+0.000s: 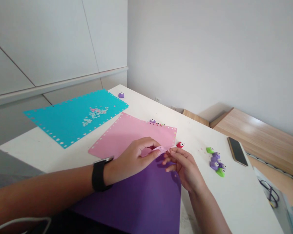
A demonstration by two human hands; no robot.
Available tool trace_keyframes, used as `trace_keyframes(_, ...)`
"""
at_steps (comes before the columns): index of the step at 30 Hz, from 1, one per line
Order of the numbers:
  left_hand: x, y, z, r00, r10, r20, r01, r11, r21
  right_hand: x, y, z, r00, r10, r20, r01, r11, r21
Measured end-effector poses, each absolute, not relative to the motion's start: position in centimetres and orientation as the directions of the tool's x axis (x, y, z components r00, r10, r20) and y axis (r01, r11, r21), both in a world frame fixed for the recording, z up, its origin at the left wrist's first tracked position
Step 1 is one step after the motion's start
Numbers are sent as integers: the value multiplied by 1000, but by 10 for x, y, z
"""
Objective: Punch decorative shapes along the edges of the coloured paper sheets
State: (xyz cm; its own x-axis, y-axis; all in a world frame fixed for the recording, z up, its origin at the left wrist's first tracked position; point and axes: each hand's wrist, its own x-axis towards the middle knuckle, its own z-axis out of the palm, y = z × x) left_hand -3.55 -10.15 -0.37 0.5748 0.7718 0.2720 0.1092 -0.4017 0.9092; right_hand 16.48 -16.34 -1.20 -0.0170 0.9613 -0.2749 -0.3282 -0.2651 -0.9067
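My left hand (134,159) pinches the near right part of a pink paper sheet (117,136) between thumb and fingers, so the edge curls up. This sheet has small holes punched along its edges. Close beside it, the thumb and index finger of my right hand (183,165) come together at the lifted pink corner; what they hold, if anything, is too small to make out. Beneath both hands lies a purple sheet (146,198), with a few pale bits near its right edge. Just beyond my right hand is a red craft punch (180,145).
On the white table (202,191) lies a blue sheet (61,118) with punched edges and a pile of paper bits (95,114). Purple punches (121,95) and green punches (220,172) stand about. A phone (237,151) rests near the right edge.
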Motion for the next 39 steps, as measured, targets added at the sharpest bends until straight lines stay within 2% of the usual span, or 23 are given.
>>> trace_keyframes(4,-35,-104,-8,621,747,237,101,-376,921,158,-164,-13,-16,952,-307,-380,-290,-878)
trace_keyframes(14,-31,-106,-12,659,707,257,107,-426,898,152,-165,-17,-17,939,-344,-421,-319,-849)
trace_keyframes(23,-32,-108,-10,598,742,303,144,-471,870,144,-167,-18,24,964,-265,-376,-237,-896)
trace_keyframes(25,-32,-109,-9,587,759,281,139,-437,889,144,-168,-20,41,973,-229,-336,-202,-920)
trace_keyframes(27,-31,-110,-8,590,782,201,124,-334,934,145,-169,-22,57,982,-181,-259,-160,-953)
trace_keyframes(30,-30,-109,-10,618,783,77,107,-180,978,147,-171,-22,82,989,-124,-62,-120,-991)
trace_keyframes(34,-30,-106,-14,639,768,42,100,-138,985,146,-175,-17,124,990,-73,160,-93,-983)
trace_keyframes(39,-33,-105,-18,659,751,28,85,-111,990,141,-177,-15,99,995,-30,250,-54,-967)
